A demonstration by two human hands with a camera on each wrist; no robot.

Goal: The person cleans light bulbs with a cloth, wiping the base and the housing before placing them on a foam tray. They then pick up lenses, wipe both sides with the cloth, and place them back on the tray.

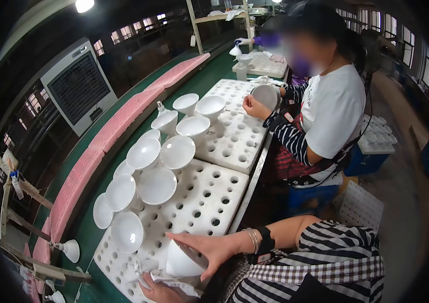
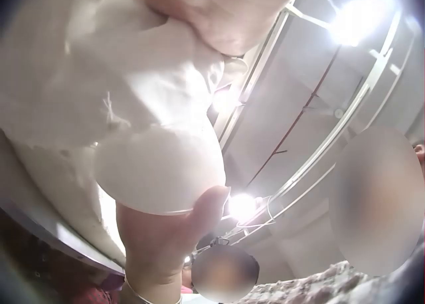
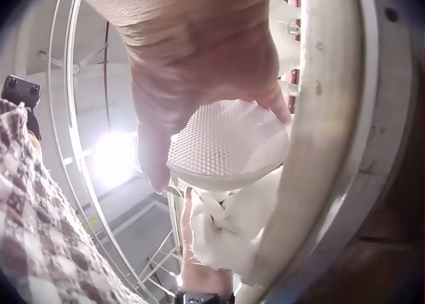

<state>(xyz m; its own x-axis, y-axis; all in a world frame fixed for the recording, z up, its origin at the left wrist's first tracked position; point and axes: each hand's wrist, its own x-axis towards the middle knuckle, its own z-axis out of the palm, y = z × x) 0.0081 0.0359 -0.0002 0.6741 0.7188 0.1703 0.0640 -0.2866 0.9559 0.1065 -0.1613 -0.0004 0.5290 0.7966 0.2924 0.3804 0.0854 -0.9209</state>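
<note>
A white reflector lamp [image 1: 181,263] lies tilted low over the near foam board. My right hand [image 1: 213,248] grips it by the rim, thumb and fingers spread to opposite sides. Its dimpled lens [image 3: 226,144] faces the palm in the right wrist view. At the lamp's narrower end, my left hand [image 1: 160,292] holds a white cloth [image 3: 232,227] bunched around it. The left wrist view shows the lamp's smooth white side [image 2: 163,168] meeting the cloth; folds hide the base. The nearest standing lamp [image 1: 127,232] is just beyond both hands.
Several more lamps [image 1: 158,186] stand in the holed white foam boards [image 1: 209,207]. Pink foam strips [image 1: 98,136] run along the green bench. Another person [image 1: 333,106] sits at the right holding a lamp [image 1: 265,97]. Wooden framing with lamps [image 1: 68,250] is at left.
</note>
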